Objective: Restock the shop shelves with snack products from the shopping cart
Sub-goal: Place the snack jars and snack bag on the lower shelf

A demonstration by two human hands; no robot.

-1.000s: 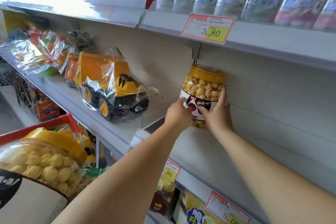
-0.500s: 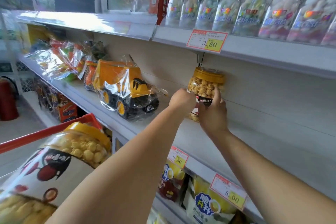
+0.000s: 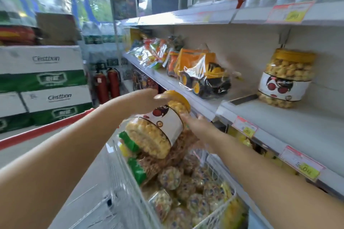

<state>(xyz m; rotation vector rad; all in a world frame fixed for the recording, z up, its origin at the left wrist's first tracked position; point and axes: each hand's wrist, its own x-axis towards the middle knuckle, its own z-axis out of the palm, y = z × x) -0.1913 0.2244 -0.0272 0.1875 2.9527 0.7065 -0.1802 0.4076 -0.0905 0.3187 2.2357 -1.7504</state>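
A clear popcorn jar [image 3: 284, 80] with a yellow lid stands upright on the white middle shelf [image 3: 297, 126], with no hand on it. A second, identical popcorn jar [image 3: 158, 126] lies tilted on top of the goods in the shopping cart [image 3: 119, 182], lid pointing away from me. My left hand [image 3: 154, 96] reaches over its lid end, fingers stretched out. My right hand [image 3: 195, 124] touches the jar's right side with straight fingers. The view is blurred, and no closed grip shows on either side.
Bagged toy trucks [image 3: 202, 74] lie on the shelf left of the standing jar. Several round snack packs [image 3: 186, 191] fill the cart under the jar. The cart's red rim [image 3: 46, 128] runs at left. Stacked cartons [image 3: 42, 83] and fire extinguishers [image 3: 107, 83] stand across the aisle.
Both hands let go of the jar on the shelf and came back down to the jar in the cart. My view swung left and down toward the cart.
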